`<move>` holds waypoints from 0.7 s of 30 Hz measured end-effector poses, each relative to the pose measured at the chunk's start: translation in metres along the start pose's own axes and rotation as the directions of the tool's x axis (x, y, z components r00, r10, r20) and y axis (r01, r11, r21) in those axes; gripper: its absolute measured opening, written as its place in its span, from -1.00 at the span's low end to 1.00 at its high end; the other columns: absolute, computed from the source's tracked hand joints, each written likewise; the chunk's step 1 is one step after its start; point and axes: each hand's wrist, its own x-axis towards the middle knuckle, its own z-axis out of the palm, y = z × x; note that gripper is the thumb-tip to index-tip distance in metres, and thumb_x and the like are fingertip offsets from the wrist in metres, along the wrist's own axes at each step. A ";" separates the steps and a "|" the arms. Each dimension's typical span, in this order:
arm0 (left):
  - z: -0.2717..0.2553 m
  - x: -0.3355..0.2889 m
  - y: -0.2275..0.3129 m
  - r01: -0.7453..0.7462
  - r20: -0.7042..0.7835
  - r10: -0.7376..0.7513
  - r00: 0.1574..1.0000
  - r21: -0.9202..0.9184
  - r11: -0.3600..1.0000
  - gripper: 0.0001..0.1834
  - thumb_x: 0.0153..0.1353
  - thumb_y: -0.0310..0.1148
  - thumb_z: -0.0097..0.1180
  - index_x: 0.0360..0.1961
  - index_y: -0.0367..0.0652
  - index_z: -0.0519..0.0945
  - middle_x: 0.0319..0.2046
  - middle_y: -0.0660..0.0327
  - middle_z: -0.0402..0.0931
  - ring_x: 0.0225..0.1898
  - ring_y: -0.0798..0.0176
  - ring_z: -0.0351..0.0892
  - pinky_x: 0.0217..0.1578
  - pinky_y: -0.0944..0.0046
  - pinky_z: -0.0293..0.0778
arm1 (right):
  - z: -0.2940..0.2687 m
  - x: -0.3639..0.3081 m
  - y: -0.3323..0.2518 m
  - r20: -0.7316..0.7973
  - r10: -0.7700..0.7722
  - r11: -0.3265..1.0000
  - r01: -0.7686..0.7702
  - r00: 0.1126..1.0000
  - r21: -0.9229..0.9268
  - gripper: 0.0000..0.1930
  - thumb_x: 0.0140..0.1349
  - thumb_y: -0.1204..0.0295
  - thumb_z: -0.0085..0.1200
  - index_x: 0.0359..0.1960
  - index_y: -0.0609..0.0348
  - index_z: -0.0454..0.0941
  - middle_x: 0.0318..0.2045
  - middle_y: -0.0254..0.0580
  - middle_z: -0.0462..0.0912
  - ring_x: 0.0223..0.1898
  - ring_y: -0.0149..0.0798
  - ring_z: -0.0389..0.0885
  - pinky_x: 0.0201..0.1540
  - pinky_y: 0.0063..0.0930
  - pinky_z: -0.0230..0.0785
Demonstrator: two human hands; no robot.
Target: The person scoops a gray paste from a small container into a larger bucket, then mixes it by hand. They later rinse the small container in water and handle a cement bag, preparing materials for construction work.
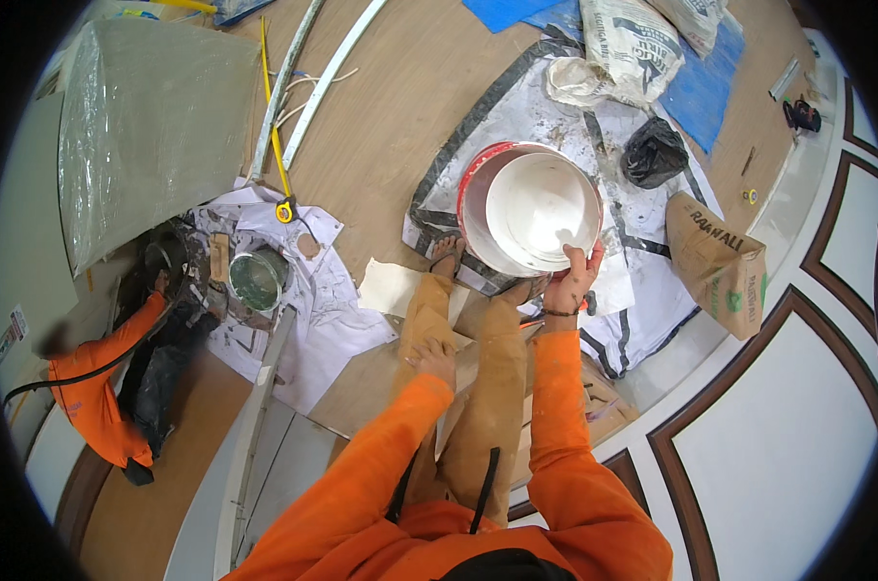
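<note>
Wood floor (400,107) underfoot, strewn with sheets and sacks, panelled wall (797,407) curving off to the right. Looking straight down past orange sleeves and tan trousers.

Big bucket (531,208) dead centre, red outside, white inside, coated with white paint or paste, a thin layer at the bottom. Standing on a spattered white sheet (642,290) with dark tape edges, just ahead of the feet.

Right hand (573,279) clamped on the bucket's near rim, fingers curled over the edge. Left hand (431,358) resting flat on the left knee, loose, gripping nothing.

Further left, a small tin (258,279) on crumpled white paper (328,320), greenish-grey inside, contents hard to tell. Beside it, another person in orange (95,397) crouched low, one hand at a dark round pot (163,254) that is too shadowed to read.

Packages next. Brown paper sack (718,266) right of the bucket, leaning, dark lettering and a green mark on its face. Black plastic bag (654,153) knotted up just above it, on the sheet. White printed sack (642,44) at the top, lying across a blue tarp (705,82), a smaller pale bag (576,82) slumped just beside it. Large block wrapped in clear film (149,126) top left, well apart from the bucket. Yellow tape measure (285,210) at its foot, with long white strips (313,77) running up the floor.
</note>
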 end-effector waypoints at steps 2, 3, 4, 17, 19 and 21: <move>-0.004 0.003 0.007 0.007 -0.017 -0.007 1.000 0.003 1.000 -0.41 0.31 -0.28 0.01 0.36 -0.07 0.27 0.39 -0.07 0.09 0.34 -0.40 0.12 0.16 -0.45 0.27 | -0.012 0.004 -0.002 -0.013 -0.004 1.000 0.004 1.000 0.013 -0.46 0.04 0.65 0.11 0.13 0.16 0.32 -0.06 -0.16 0.59 -0.09 -0.28 0.54 -0.01 -0.44 0.38; -0.010 0.005 0.009 0.004 -0.019 -0.005 1.000 -0.030 1.000 -0.41 0.30 -0.27 0.02 0.36 -0.07 0.27 0.38 -0.07 0.09 0.34 -0.38 0.13 0.16 -0.45 0.27 | -0.017 0.007 -0.003 -0.021 -0.005 1.000 0.006 1.000 0.023 -0.45 0.04 0.66 0.11 0.13 0.15 0.32 -0.07 -0.16 0.59 -0.09 -0.29 0.54 -0.02 -0.45 0.39; -0.017 0.006 0.012 0.002 -0.021 -0.003 1.000 -0.062 0.998 -0.41 0.30 -0.27 0.02 0.35 -0.06 0.27 0.38 -0.06 0.09 0.33 -0.37 0.14 0.16 -0.45 0.27 | -0.022 0.010 -0.005 -0.031 -0.003 0.999 0.005 1.000 0.042 -0.44 0.03 0.66 0.12 0.13 0.15 0.32 -0.07 -0.16 0.59 -0.09 -0.29 0.54 -0.02 -0.46 0.38; -0.035 0.014 0.094 0.132 0.040 -0.129 0.991 -0.109 0.985 -0.25 0.17 -0.17 0.13 0.40 0.05 0.23 0.38 -0.14 0.14 0.33 -0.30 0.19 0.27 -0.08 0.26 | -0.112 0.092 -0.078 0.165 -0.137 0.986 0.150 0.977 -0.071 -0.29 -0.02 0.67 0.16 0.23 0.19 0.17 0.03 -0.10 0.52 0.07 -0.26 0.50 0.17 -0.37 0.30; -0.023 0.017 0.104 0.187 0.061 -0.182 0.981 -0.082 0.979 -0.29 0.21 -0.19 0.08 0.40 0.09 0.23 0.40 -0.08 0.08 0.35 -0.27 0.14 0.28 -0.20 0.21 | -0.133 0.108 -0.089 0.192 -0.136 0.985 0.153 0.972 -0.076 -0.27 -0.03 0.67 0.17 0.24 0.18 0.15 0.06 -0.09 0.51 0.07 -0.26 0.49 0.19 -0.37 0.29; -0.012 0.014 0.114 0.230 0.083 -0.225 0.971 -0.058 0.971 -0.31 0.23 -0.20 0.05 0.41 0.10 0.22 0.42 -0.07 0.05 0.38 -0.26 0.10 0.29 -0.27 0.16 | -0.150 0.122 -0.103 0.207 -0.134 0.987 0.149 0.969 -0.060 -0.25 -0.05 0.64 0.22 0.23 0.17 0.15 0.05 -0.12 0.50 0.08 -0.28 0.49 0.20 -0.37 0.30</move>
